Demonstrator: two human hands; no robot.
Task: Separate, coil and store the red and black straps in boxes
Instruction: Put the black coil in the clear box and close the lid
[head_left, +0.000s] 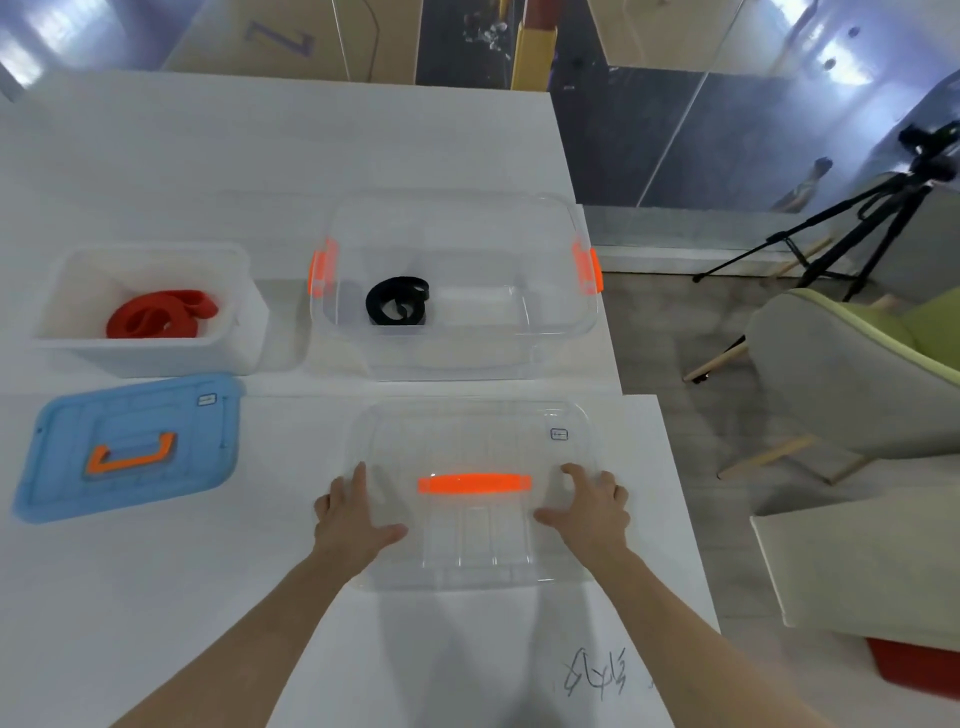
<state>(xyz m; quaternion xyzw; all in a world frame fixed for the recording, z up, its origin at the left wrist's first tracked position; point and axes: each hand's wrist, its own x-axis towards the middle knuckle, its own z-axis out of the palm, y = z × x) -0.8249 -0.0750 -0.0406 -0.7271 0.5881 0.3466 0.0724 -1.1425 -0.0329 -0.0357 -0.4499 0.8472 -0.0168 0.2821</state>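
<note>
Head view of the counter (208, 156), left to right. The coiled red strap (156, 314) lies inside the open white box (156, 358) at far left. That box's blue lid (62, 467) sits flat on the near side of it, set aside so the box can be loaded. The left hand (350, 519) lies flat at the left edge of the clear lid (467, 431), fingers straight and thumb spread onto the plastic. Behind this lid stands the clear box (457, 353), uncovered, with the coiled black strap (396, 304) at its left end. The right hand (592, 512) rests on the lid's right side with fingers slightly bent; whether they hook the rim cannot be told through the transparent plastic. Hands at opposite edges suggest the lid is about to be lifted level onto the clear box, so storage appears done and closing remains.
</note>
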